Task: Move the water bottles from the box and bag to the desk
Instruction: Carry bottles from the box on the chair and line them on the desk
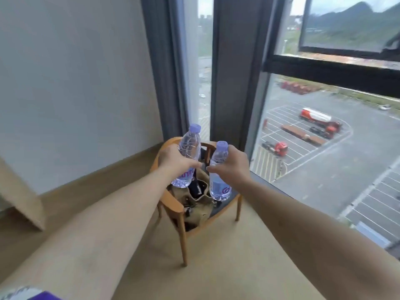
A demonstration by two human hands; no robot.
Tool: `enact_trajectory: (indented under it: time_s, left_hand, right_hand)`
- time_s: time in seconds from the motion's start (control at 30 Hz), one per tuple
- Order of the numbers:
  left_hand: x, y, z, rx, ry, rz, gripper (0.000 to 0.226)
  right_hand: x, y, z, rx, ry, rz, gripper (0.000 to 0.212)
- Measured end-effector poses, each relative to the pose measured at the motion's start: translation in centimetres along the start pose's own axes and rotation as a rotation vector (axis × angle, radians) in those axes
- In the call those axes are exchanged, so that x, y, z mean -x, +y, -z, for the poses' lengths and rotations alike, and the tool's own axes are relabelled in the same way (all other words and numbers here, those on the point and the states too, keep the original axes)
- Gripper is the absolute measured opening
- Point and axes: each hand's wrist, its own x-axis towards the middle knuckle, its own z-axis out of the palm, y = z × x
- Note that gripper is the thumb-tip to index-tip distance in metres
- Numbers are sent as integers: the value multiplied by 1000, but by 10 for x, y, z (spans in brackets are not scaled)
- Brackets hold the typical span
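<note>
Water bottles, two, both in hand at centre frame, lifted above a tan bag [198, 204] that sits open on a wooden chair [173, 204]. Left hand [175, 160] wraps fingers and thumb round the taller-held bottle [188, 154], which tilts slightly left, lilac cap up. Right hand [232, 167] grips the second bottle [218, 172] round its middle, near upright, base hanging just over the bag's mouth. Mid-body grips look chosen for a straight lift out of the bag, caps up so nothing leaks; one bottle per hand likely saves a trip.

Both bottles clear and full, with purple print low on the body. Neither touches the other.

Surroundings: large window [324, 148] fills right of frame, grey curtain [160, 61] at upper centre, pale wall at left. Light-wood furniture edge [19, 191] at far left; cannot tell whether it is the desk. No box in view.

In the way: chair's curved back and armrests ring the bag, so bottles should rise clear before swinging aside.
</note>
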Motion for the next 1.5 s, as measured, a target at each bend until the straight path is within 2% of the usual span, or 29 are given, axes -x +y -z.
enact_trajectory:
  time_s: [0.13, 0.27, 0.43, 0.53, 0.77, 1.03, 1.17, 1.23, 1.33, 1.5]
  left_hand:
    - [-10, -66, 71, 21, 165, 167, 69]
    - [-21, -132, 141, -15, 318, 297, 75]
    - [-56, -202, 229, 13, 473, 441, 71]
    - [-73, -236, 280, 69, 575, 528, 68]
    - [-85, -306, 385, 124, 759, 630, 59]
    - [-61, -414, 493, 155, 873, 750, 64]
    - [-48, -480, 558, 167, 931, 736, 69]
    - [-41, -513, 597, 172, 922, 738, 68]
    - [-31, -559, 657, 179, 902, 744, 69]
    - [-22, -625, 740, 159, 938, 750, 60]
  right_hand:
    - [-20, -54, -91, -24, -213, 79, 48]
    - [-33, -113, -185, -73, -345, 177, 51]
    - [-56, -188, -301, -131, -518, 251, 57]
    - [-71, -234, -363, -152, -611, 304, 52]
    - [-77, -335, -483, -187, -761, 437, 55]
    - [-21, -440, -605, -225, -909, 505, 53]
    - [17, -498, -672, -297, -956, 484, 46]
    - [36, -530, -702, -319, -965, 473, 46]
    - [63, -581, -744, -326, -1003, 439, 57]
    - [96, -655, -817, -332, -1025, 399, 52]
